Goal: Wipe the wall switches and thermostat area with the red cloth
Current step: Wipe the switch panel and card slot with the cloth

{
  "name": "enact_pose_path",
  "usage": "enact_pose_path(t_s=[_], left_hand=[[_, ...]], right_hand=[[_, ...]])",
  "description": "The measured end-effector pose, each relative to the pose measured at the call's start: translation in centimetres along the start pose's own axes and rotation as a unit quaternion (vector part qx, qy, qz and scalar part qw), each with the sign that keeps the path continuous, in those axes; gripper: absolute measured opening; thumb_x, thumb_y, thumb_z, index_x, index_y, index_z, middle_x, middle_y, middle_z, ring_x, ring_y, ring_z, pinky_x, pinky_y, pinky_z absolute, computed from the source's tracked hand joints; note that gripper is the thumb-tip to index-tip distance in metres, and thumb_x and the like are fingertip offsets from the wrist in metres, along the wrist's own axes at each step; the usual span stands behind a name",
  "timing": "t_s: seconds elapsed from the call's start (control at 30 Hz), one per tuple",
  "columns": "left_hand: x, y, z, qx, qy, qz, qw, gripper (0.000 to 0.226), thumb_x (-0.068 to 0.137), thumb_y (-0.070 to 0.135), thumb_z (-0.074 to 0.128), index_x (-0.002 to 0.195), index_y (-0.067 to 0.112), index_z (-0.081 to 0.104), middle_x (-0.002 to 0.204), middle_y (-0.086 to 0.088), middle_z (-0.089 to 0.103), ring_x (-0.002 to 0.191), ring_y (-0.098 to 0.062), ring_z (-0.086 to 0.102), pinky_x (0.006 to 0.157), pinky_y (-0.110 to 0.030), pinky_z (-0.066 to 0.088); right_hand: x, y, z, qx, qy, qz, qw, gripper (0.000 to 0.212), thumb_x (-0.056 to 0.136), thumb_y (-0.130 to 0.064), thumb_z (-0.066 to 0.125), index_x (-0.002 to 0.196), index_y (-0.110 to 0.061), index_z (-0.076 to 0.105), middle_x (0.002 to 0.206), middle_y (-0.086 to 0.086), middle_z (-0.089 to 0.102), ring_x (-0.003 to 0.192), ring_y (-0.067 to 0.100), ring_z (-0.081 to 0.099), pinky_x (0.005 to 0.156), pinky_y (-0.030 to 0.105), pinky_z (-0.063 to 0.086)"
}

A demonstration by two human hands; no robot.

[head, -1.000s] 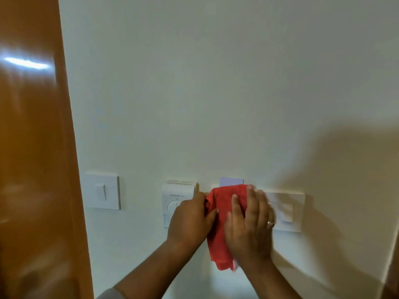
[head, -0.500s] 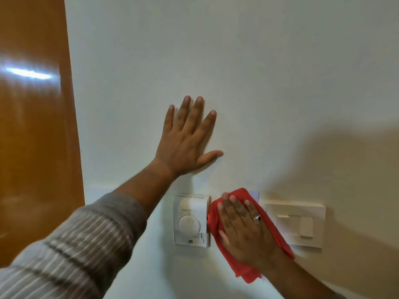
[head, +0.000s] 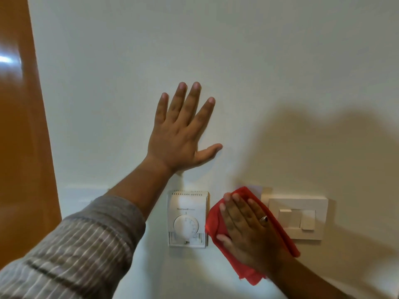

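From the head view: the left hand (head: 180, 134) is spread flat against the pale wall (head: 259, 61), fingers fanned wide and pointing up, thumb out to the right, holding nothing. It sits above the thermostat (head: 188, 219), clear of its top edge. A grey striped sleeve (head: 75, 251) covers the forearm up to just short of the wrist.

Lower down, the right hand (head: 248, 231) lies open, palm pressed onto the red cloth (head: 216, 223), pinning it flat to the wall rather than clutching it. There's a ring (head: 263, 218) on one finger. The cloth sits between the thermostat and the switch plate (head: 298, 219); its left edge is just beside the thermostat's right side, its right edge laps the switch plate's lower left corner, and a tail of it hangs below the wrist.

The thermostat is white, with a round dial in its lower half and vents along the top. The switch plate shows rocker switches. A glossy orange-brown door (head: 19, 147) runs down the left edge. A broad shadow falls across the wall on the right.
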State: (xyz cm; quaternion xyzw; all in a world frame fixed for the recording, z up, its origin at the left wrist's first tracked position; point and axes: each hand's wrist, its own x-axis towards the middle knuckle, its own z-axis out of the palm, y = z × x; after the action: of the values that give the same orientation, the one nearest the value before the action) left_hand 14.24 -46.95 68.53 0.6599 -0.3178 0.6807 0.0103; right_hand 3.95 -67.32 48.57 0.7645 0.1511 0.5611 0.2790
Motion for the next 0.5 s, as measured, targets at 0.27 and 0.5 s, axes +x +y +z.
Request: enact_pose_path(t_s=[0.27,0.5], left_hand=[[-0.5,0.2,-0.5,0.002,-0.009,-0.032,0.999,0.100,0.088,0.080,0.040,0.160,0.013,0.027,0.167,-0.022,0.026,0.153,-0.044,0.024,0.123,-0.062,0.019],[-0.3,0.3,-0.3,0.008,-0.003,-0.036,0.999,0.100,0.087,0.081,0.040,0.159,0.012,0.028,0.166,-0.022,0.027,0.153,-0.045,0.025,0.122,-0.062,0.018]], right_hand=[[-1.9,4.5,-1.4,0.002,-0.079,-0.159,0.984,0.077,0.106,-0.055,0.033,0.161,-0.008,0.007,0.169,0.013,-0.003,0.157,0.029,0.000,0.128,0.043,-0.002],[1.4,-0.3,-0.5,0.002,-0.030,0.031,0.999,0.080,0.102,-0.062,0.035,0.158,-0.007,0.019,0.168,0.014,0.012,0.155,0.034,0.014,0.127,0.048,0.004]])
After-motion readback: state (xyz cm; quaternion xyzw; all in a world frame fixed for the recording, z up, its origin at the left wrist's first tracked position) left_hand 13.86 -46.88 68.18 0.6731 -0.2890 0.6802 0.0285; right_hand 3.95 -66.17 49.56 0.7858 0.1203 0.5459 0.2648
